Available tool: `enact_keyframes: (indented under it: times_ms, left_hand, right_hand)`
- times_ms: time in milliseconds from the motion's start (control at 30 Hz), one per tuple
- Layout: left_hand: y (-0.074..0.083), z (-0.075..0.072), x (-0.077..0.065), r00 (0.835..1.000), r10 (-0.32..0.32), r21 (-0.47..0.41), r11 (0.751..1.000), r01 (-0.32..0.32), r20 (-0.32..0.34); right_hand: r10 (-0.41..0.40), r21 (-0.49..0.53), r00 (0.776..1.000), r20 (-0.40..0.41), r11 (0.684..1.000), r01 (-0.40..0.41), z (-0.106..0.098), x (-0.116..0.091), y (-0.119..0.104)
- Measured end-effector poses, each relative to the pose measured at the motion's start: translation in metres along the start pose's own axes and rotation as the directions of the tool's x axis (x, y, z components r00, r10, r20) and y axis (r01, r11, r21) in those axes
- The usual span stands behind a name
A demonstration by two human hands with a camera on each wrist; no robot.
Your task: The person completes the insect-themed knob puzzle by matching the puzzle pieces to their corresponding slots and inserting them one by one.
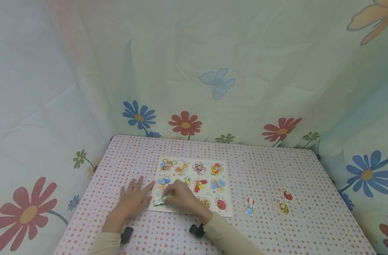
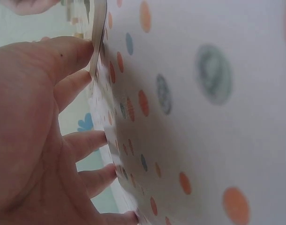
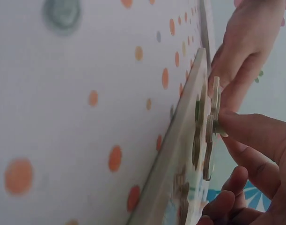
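A wooden insect puzzle board [image 1: 229,207] lies flat on the dotted tabletop. Over its front left corner my right hand [image 1: 182,198] pinches a green insect puzzle piece [image 1: 159,201] by its knob, between thumb and fingertips. In the right wrist view the piece [image 3: 209,145] stands close over the board's face, partly overlapping it. My left hand [image 1: 133,200] rests with spread fingers beside the board's left edge. Its thumb and index finger [image 2: 77,89] are right at that edge, and the other fingertips touch the cloth. Colourful insect pieces fill much of the board; my right hand hides some.
Three loose pieces lie right of the board: a blue beetle [image 1: 249,207], a spotted snail-like piece [image 1: 280,207] and a ladybug [image 1: 287,194]. Small black devices [image 1: 197,231] sit at both wrists. A flowered curtain [image 1: 181,71] surrounds the table [image 1: 260,166].
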State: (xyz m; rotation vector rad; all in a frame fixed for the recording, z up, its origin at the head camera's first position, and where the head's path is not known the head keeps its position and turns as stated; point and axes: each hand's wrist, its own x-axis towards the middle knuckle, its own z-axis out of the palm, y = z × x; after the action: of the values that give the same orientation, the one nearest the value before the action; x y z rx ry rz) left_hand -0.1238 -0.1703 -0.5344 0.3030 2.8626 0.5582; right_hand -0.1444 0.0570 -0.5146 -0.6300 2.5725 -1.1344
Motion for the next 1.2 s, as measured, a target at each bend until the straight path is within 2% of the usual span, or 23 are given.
enact_keyframes:
  times_ms: [100, 333, 967, 1200]
  left_hand:
    - [0.0001, 0.0002, 0.0002, 1.000, -0.001, 0.006, 1.000, 0.001, 0.000]
    - [0.0008, -0.0004, -0.0005, 1.000, 0.013, 0.004, 1.000, -0.013, -0.018]
    - [0.0008, -0.0022, -0.0020, 1.000, 0.023, 0.004, 1.000, -0.023, -0.018]
    - [0.0022, -0.0030, -0.0034, 1.000, 0.021, -0.002, 1.000, -0.021, -0.017]
  right_hand:
    - [0.021, -0.012, 1.000, 0.011, 1.000, -0.021, 0.0033, 0.0002, -0.0035]
    - [-0.011, -0.060, 1.000, 0.015, 0.998, 0.012, 0.0073, 0.0003, -0.0057]
    - [0.009, -0.086, 1.000, 0.010, 0.996, -0.008, 0.0095, 0.0009, -0.0085]
    - [0.029, -0.058, 0.999, 0.014, 0.998, -0.028, 0.0062, -0.0016, -0.0051]
